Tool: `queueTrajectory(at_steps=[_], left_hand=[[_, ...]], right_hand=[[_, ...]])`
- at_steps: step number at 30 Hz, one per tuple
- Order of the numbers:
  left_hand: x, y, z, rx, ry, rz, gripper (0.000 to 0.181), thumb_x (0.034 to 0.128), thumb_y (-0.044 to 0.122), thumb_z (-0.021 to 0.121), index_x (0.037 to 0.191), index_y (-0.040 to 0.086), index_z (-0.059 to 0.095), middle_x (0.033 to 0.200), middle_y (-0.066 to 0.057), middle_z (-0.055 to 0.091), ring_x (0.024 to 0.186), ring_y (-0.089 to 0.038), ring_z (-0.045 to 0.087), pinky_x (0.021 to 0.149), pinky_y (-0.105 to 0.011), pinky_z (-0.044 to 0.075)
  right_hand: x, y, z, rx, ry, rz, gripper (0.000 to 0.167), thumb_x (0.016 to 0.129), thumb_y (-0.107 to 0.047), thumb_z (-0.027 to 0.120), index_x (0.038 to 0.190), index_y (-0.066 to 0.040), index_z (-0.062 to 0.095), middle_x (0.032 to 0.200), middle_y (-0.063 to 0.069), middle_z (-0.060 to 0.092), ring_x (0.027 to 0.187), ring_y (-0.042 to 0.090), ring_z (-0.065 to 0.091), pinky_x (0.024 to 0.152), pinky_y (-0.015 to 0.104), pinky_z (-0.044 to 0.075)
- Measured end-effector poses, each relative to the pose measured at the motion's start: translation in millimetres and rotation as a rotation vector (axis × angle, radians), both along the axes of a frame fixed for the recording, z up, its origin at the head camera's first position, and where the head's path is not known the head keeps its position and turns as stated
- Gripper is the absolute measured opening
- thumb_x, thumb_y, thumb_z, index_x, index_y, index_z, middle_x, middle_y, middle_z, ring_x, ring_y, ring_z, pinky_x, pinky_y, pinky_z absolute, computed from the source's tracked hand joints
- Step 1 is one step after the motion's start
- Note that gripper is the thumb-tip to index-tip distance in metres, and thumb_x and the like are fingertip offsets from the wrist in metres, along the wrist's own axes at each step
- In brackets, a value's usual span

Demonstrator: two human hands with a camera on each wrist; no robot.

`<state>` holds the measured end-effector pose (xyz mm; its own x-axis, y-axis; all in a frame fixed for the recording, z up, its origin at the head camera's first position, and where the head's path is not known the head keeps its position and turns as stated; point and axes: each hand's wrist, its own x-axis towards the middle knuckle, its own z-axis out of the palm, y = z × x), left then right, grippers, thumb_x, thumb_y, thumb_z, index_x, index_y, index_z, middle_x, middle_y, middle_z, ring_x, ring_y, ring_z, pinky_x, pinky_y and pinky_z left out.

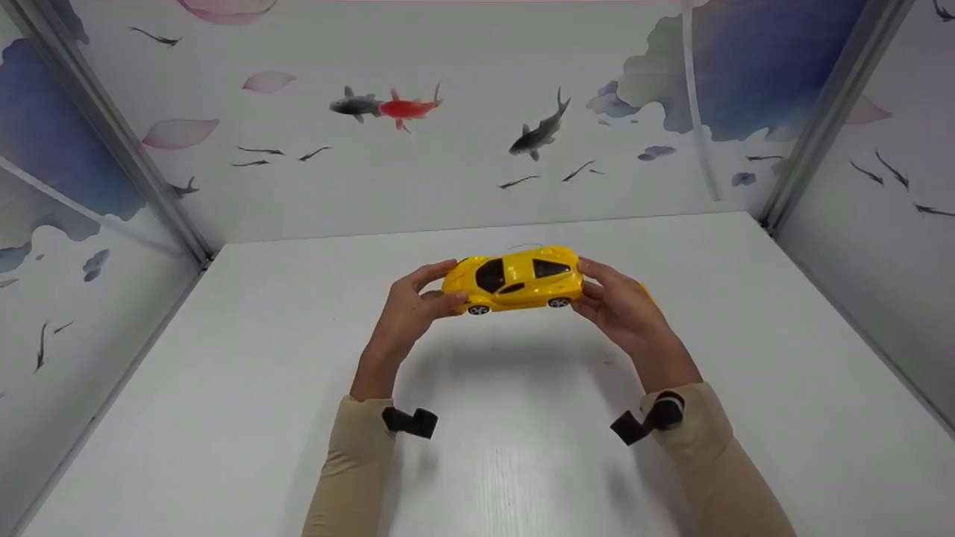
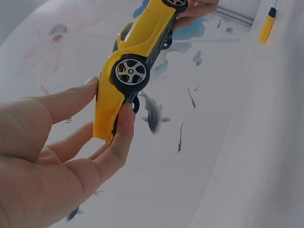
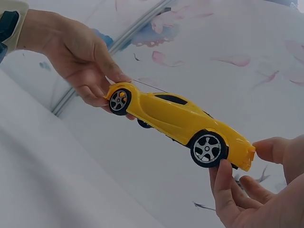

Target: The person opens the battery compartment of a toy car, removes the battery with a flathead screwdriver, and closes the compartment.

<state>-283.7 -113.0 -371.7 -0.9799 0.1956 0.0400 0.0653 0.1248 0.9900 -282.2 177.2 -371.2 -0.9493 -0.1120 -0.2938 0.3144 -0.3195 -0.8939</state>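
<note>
A yellow toy car [image 1: 515,277] with dark windows and silver-spoked black wheels is held up above the white table, its side turned toward me. At its left end, the bonnet side, my left hand [image 1: 406,306] grips it between thumb and fingers. My right hand [image 1: 625,307] holds the tail end, thumb behind and fingertips under the rear wheel, as the right wrist view shows. In that view the car [image 3: 166,111] slopes, and a thin wire [image 3: 149,86] stretches above its body. Most of the car's underside is hidden.
A slim yellow tool with a black collar and thin shaft, like a screwdriver [image 2: 269,26], lies on the table [image 1: 261,358] beyond my right hand, which mostly covers it in the head view. White panels [image 1: 462,171] printed with fish and petals enclose the back and sides.
</note>
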Motion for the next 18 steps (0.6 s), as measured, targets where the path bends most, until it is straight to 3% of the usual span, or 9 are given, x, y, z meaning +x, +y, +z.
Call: queueTrajectory(at_steps=[10,18], left_hand=[[-0.9,-9.4,-0.3,-0.044,0.081,-0.074,0.064,0.0875,0.014,0.078,0.147,0.017,0.052,0.153,-0.004,0.047,0.126,-0.023,0.062,0.102,-0.031,0.054],[-3.4,-8.0,-1.7,-0.028,0.097,-0.067,0.062,0.0864,0.01,0.078,0.144,0.017,0.055,0.15,-0.003,0.049,0.129,-0.023,0.059,0.099,-0.029,0.056]], right_hand=[[-1.4,0.8,-1.8,0.022,-0.005,0.014,0.06,0.1,-0.038,0.06,0.152,-0.015,0.04,0.133,0.008,0.057,0.105,0.015,0.064,0.09,0.017,0.055],[0.4,1.3,0.7,0.144,0.074,0.011,0.056,0.102,-0.036,0.057,0.152,-0.015,0.042,0.138,0.006,0.052,0.109,0.016,0.063,0.091,0.018,0.056]])
